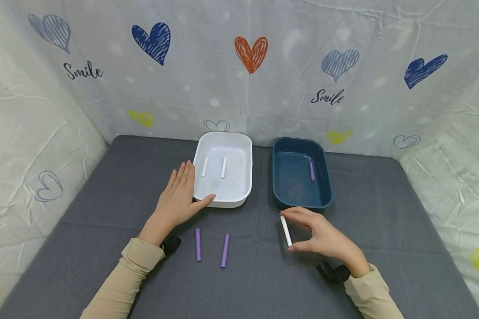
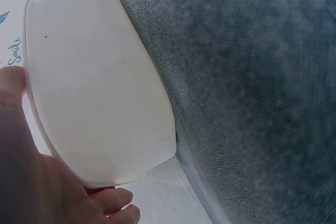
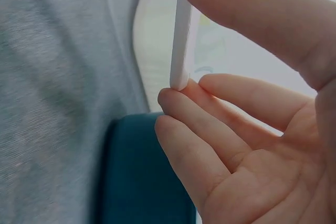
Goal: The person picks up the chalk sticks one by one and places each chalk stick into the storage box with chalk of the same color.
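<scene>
Low and right of centre in the head view, the right hand pinches a short white chalk stick between the thumb at its near end and the fingertips at its far end, its grip closed on the stick, which is held just in front of the near rim of the dark blue oval plastic tray. The right wrist view shows the same white chalk stick standing between the thumb above and a fingertip below, with the dark blue tray beneath the hand. One purple chalk stick lies inside the blue tray towards its right wall. Left of centre, the left hand lies with straight, relaxed fingers against the left and near wall of the white rounded rectangular plastic tray, its thumb along the near rim, gripping nothing; the left wrist view shows the palm touching the outer wall of the white tray. Two white chalk sticks lie side by side inside the white tray. In the lower middle of the frame, two purple chalk sticks lie near each other on the dark grey fabric worktop, between the two forearms.
</scene>
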Motion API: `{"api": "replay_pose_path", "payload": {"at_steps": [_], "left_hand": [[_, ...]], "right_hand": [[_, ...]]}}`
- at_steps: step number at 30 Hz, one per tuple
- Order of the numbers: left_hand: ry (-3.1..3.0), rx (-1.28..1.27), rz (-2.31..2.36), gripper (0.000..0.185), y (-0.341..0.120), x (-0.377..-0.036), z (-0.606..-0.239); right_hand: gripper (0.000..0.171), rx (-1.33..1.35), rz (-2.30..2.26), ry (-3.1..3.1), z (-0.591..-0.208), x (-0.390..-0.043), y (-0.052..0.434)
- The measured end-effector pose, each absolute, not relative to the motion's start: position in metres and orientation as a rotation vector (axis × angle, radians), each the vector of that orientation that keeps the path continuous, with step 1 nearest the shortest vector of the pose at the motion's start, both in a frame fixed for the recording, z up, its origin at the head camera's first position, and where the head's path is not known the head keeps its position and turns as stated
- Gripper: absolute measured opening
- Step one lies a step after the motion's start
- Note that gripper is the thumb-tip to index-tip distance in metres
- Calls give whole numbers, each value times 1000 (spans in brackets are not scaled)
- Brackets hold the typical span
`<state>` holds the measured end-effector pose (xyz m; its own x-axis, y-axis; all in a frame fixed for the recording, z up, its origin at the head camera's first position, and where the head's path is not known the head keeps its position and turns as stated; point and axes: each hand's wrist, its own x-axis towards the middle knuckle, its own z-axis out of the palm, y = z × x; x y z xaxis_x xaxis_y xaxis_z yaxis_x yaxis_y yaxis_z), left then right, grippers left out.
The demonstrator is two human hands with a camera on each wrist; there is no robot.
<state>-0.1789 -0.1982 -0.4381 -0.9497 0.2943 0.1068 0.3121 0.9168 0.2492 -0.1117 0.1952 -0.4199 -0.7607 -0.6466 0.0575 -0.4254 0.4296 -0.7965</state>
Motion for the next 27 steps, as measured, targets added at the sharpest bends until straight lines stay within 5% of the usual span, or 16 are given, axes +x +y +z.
{"api": "replay_pose_path", "payload": {"at_steps": [27], "left_hand": [[-3009,-471,-424,110,-198,-178,-436]], "right_hand": [[79,-1034,-1245,2509,-397,-137,167]]}}
